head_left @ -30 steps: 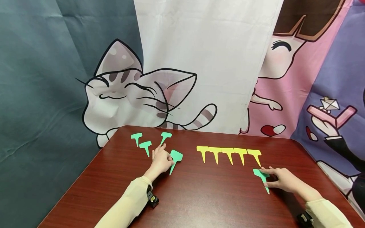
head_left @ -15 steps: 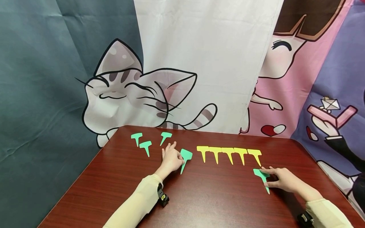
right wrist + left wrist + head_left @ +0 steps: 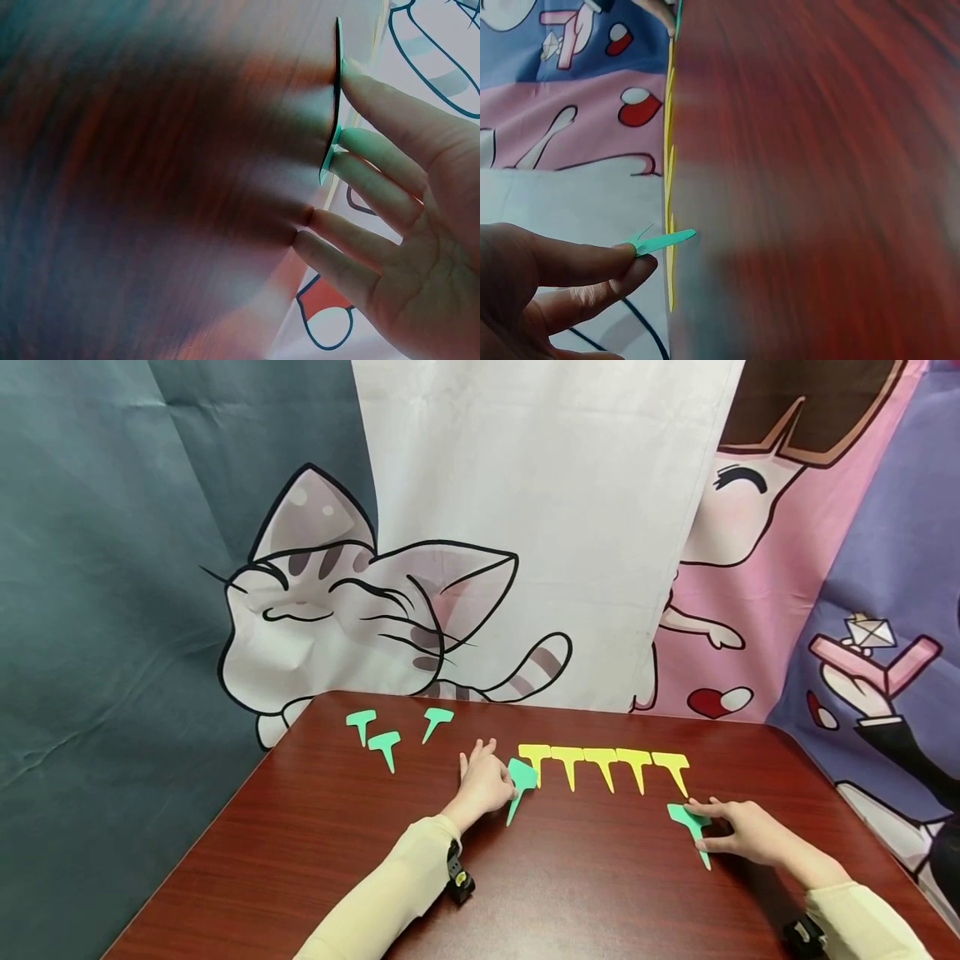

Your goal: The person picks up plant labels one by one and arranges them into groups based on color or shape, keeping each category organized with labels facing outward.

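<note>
In the head view, my left hand pinches a green T-shaped plant label between thumb and finger. The label's head overlaps the first of the yellow plant labels in sight. Seen by the left wrist camera, this green label is held above the tabletop, clear of the surface. At the right, my right hand rests fingertips and thumb on another green plant label lying on the table. From the right wrist, its fairly straight fingers touch the label's upper face.
Several yellow labels lie in a side-by-side row, stems toward me. Three loose green labels lie at the far left of the brown table. A printed cloth backdrop hangs just behind the table's far edge.
My left hand has carried its green label rightward, from near the loose green ones to the left end of the yellow row. My right hand has stayed in place.
</note>
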`<state>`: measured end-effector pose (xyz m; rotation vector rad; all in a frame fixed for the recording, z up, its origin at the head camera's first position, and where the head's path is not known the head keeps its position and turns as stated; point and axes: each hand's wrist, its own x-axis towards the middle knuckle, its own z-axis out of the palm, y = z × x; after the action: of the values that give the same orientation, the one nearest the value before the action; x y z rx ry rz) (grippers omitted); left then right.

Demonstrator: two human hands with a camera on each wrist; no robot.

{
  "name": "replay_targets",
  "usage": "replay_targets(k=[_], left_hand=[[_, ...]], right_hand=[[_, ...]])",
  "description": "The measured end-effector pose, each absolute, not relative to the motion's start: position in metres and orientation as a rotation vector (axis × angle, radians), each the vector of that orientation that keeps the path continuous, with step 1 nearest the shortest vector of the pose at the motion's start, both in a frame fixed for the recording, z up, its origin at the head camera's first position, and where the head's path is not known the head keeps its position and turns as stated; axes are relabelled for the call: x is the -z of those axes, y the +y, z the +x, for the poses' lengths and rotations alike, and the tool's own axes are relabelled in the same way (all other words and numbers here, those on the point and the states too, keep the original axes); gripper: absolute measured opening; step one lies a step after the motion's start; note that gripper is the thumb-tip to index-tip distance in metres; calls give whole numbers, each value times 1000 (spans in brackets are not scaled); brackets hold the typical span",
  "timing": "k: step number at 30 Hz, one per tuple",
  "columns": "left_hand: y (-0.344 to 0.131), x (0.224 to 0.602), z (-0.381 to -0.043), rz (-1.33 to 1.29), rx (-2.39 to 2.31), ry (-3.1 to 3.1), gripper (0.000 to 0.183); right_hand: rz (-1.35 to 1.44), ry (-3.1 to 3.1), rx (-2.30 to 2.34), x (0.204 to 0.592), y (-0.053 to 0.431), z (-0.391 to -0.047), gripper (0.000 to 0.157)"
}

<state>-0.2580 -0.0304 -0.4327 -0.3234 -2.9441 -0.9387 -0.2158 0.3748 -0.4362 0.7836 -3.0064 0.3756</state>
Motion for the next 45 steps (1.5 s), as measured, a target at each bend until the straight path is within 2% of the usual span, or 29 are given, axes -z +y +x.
replay_targets(k=[45], left_hand=[[87,439,-246,-428,679,-3089,32]], right_hand=[[755,-3020,-367,438,374,-216,61]])
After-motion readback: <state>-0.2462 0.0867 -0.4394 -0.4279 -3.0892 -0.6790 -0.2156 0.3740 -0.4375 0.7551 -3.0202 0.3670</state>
